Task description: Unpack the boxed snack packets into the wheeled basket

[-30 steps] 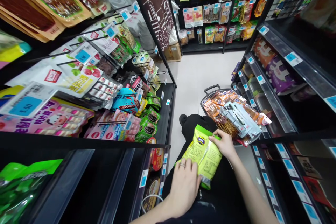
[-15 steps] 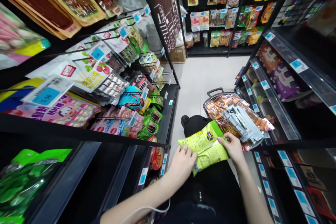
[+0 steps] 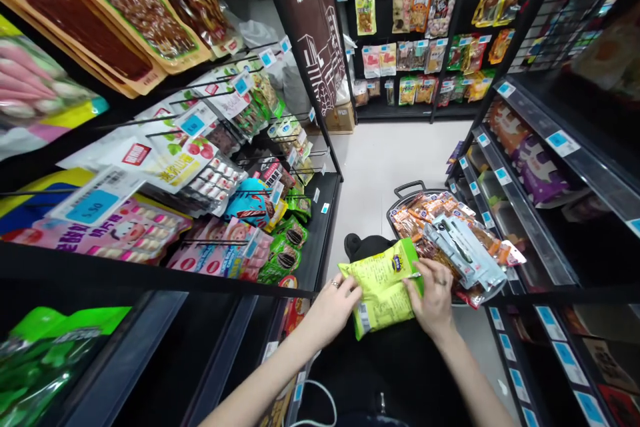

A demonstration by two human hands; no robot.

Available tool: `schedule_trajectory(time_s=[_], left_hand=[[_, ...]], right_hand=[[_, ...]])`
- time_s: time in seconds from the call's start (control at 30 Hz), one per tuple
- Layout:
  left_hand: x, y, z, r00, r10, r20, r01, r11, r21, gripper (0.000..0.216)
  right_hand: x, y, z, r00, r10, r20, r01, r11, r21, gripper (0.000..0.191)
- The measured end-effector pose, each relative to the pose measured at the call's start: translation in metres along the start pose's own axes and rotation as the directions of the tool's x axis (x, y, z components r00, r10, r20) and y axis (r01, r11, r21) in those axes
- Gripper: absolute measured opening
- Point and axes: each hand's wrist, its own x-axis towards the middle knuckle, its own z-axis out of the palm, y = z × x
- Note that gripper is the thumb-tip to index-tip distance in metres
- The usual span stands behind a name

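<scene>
A yellow-green snack bag, printed with small text and a barcode, lies across my lap over a black round-eared item. My left hand has its fingers closed on the bag's left edge. At the other end, my right hand grips the right edge near the green strip, thumb on the printed face. Just beyond my right hand is a black-rimmed basket heaped with orange-brown snack packets and pale blue packets.
Hanging snack bags fill the left rack, with price tags jutting out. On the right stands a shelf with purple bags. A rear rack and a cardboard box stand beyond the pale floor.
My left hand has slid left toward the bag's edge, uncovering the barcode. My right hand has shifted its fingers on the right side. The view has tilted up slightly.
</scene>
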Motion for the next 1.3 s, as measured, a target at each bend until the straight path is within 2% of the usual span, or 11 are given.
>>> schedule_trajectory(time_s=[0.03, 0.1, 0.17, 0.27, 0.4, 0.5, 0.77, 0.87, 1.1, 1.2, 1.3], left_hand=[[0.000, 0.003, -0.002, 1.000, 0.012, -0.001, -0.012, 1.000, 0.017, 0.016], [0.002, 0.007, -0.006, 1.000, 0.022, 0.008, -0.022, 0.999, 0.048, 0.018], [0.005, 0.010, -0.009, 0.999, 0.024, 0.024, -0.026, 0.996, 0.083, 0.019], [0.007, 0.014, -0.009, 0.999, 0.041, 0.034, -0.045, 0.991, 0.129, 0.019], [0.009, 0.017, -0.007, 0.995, 0.096, -0.016, -0.091, 0.977, 0.195, 0.012], [0.013, 0.015, -0.010, 0.971, 0.224, -0.085, -0.199, 0.952, 0.233, 0.007], [0.040, -0.009, -0.023, 0.832, 0.517, -0.201, -0.428, 0.830, 0.359, 0.012], [0.041, -0.013, -0.021, 0.811, 0.551, -0.197, -0.454, 0.805, 0.383, 0.012], [0.019, -0.018, -0.017, 0.906, 0.421, -0.036, -0.396, 0.876, 0.275, 0.014], [0.019, -0.017, -0.018, 0.915, 0.402, 0.006, -0.394, 0.894, 0.212, 0.013], [0.020, -0.009, -0.011, 0.940, 0.335, 0.059, -0.339, 0.905, 0.256, 0.014]], right_hand=[[0.003, -0.004, -0.003, 0.980, -0.188, 0.067, 0.192, 0.979, -0.064, 0.020], [0.010, -0.007, -0.007, 0.889, -0.384, 0.250, 0.413, 0.908, -0.070, 0.018], [0.018, -0.006, -0.009, 0.826, -0.426, 0.370, 0.481, 0.874, -0.069, 0.013], [0.030, 0.001, -0.011, 0.730, -0.517, 0.447, 0.613, 0.784, -0.095, 0.013], [0.035, 0.013, -0.014, 0.534, -0.755, 0.381, 0.835, 0.541, -0.098, 0.019], [0.033, 0.022, -0.015, 0.455, -0.852, 0.259, 0.890, 0.444, -0.102, 0.018], [0.038, 0.041, -0.011, 0.364, -0.898, 0.247, 0.930, 0.338, -0.141, 0.018], [0.038, 0.043, -0.012, 0.368, -0.904, 0.218, 0.929, 0.349, -0.122, 0.020], [0.026, 0.044, -0.019, 0.441, -0.836, 0.326, 0.887, 0.461, -0.015, 0.028], [0.029, 0.046, -0.022, 0.462, -0.835, 0.299, 0.878, 0.479, -0.020, 0.027], [0.028, 0.046, -0.025, 0.480, -0.837, 0.264, 0.872, 0.487, -0.041, 0.025]])
